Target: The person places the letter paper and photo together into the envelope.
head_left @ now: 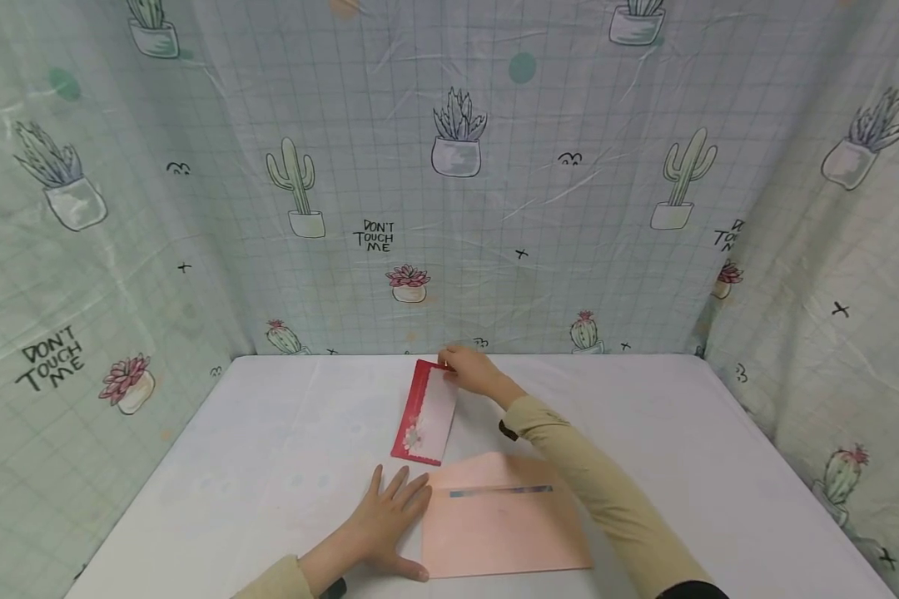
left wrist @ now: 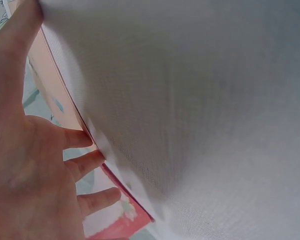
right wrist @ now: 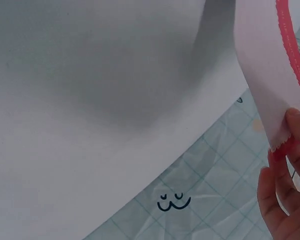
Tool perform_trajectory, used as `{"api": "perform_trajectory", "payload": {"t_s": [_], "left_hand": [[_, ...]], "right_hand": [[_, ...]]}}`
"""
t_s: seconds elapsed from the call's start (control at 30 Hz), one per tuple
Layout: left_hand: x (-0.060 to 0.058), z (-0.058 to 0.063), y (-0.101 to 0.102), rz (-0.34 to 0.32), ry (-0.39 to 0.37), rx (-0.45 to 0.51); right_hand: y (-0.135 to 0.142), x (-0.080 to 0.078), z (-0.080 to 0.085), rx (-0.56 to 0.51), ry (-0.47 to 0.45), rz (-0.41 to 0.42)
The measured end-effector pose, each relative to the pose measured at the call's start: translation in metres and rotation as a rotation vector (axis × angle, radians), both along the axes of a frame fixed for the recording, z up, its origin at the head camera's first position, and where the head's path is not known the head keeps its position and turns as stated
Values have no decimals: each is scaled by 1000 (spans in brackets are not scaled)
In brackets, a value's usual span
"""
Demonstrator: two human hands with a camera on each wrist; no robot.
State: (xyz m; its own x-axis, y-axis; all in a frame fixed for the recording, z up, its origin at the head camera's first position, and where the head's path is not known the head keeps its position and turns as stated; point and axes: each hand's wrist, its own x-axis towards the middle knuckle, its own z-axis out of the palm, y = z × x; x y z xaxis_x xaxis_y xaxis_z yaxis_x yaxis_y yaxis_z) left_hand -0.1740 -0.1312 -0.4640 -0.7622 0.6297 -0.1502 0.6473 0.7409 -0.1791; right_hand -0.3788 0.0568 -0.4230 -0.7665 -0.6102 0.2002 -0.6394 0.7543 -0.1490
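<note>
My right hand (head_left: 475,370) pinches the far end of a red-and-white card (head_left: 436,416) with a flower near its close corner. In the right wrist view the thumb lies on the white face of the card (right wrist: 270,65), fingers beneath. My left hand (head_left: 391,517) lies spread on the table, its fingertips and thumb at the left edge of a peach envelope (head_left: 505,532). The envelope's flap points away from me, and a thin patterned strip shows at its opening. In the left wrist view the fingers of the left hand (left wrist: 35,165) are straight and apart.
A white table (head_left: 285,433) carries both paper items. Behind it and along both sides hangs a gridded cloth (head_left: 524,200) printed with cacti and words. My right forearm (head_left: 607,491) reaches over the envelope's right side.
</note>
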Motion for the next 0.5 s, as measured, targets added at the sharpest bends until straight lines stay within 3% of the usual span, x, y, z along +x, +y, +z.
{"api": "perform_trajectory", "payload": {"t_s": [0.27,0.5], "left_hand": [[-1,-1,0,-2,-3,4],[-1,-2,-1,-19,10,18]], "right_hand": [[31,2,18,-220,-237,51],[62,6,24,-349,-474,-27]]}}
